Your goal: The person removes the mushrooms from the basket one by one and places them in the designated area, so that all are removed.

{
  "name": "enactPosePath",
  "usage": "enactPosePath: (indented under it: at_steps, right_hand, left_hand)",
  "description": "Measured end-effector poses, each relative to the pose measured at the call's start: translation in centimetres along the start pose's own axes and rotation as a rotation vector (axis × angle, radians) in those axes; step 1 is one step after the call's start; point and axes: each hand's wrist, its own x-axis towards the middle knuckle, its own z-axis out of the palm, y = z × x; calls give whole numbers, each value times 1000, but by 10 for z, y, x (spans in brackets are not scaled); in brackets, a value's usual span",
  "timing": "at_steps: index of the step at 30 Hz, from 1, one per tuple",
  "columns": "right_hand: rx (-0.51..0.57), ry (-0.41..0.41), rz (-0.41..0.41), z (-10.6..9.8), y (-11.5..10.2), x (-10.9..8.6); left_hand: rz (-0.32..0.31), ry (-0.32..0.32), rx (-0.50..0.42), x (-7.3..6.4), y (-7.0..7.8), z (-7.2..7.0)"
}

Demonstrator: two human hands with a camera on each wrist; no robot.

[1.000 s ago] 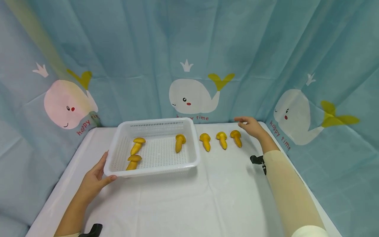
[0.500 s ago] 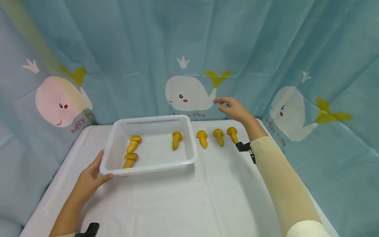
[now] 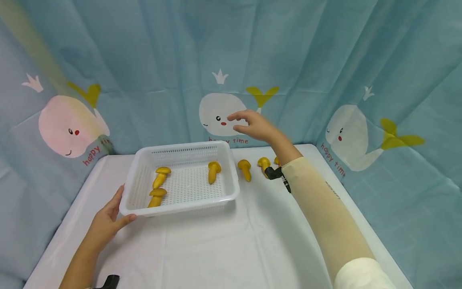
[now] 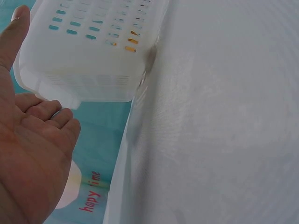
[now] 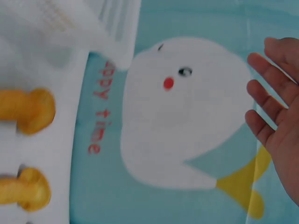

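A white perforated plastic basket (image 3: 196, 204) stands on the left half of the table. Inside it lie yellow toy mushrooms: one at the back left (image 3: 161, 177), another (image 3: 157, 197) just in front, and a third (image 3: 213, 172) on the right. My left hand (image 3: 104, 222) grips the basket's near left corner, thumb at the near rim and fingers along the left side. In the left wrist view, those fingers bend by the rim. My right hand (image 3: 254, 125) hangs in the air beyond the basket's right back corner, fingers loosely bent, holding nothing.
Right of the basket, a row of more yellow mushrooms lies on the white cloth: one (image 3: 244, 170) nearest the basket, one (image 3: 264, 163) partly behind the right wrist's black camera mount (image 3: 273, 173), and another mostly hidden. A blue whale-print curtain (image 3: 173, 100) surrounds the table.
My right hand has moved left and up, from beside the mushroom row's right end towards the basket. The left hand keeps its grip; the view has shifted slightly.
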Motion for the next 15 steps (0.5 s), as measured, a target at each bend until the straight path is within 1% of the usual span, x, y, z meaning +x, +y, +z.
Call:
enactPosePath:
  at_steps: [7, 15]
  right_hand:
    - [7, -65, -104, 18, -30, 25]
    - [11, -144, -181, 43, -56, 48]
  left_hand:
    - [12, 7, -5, -2, -2, 1]
    - [2, -1, -8, -4, -3, 2]
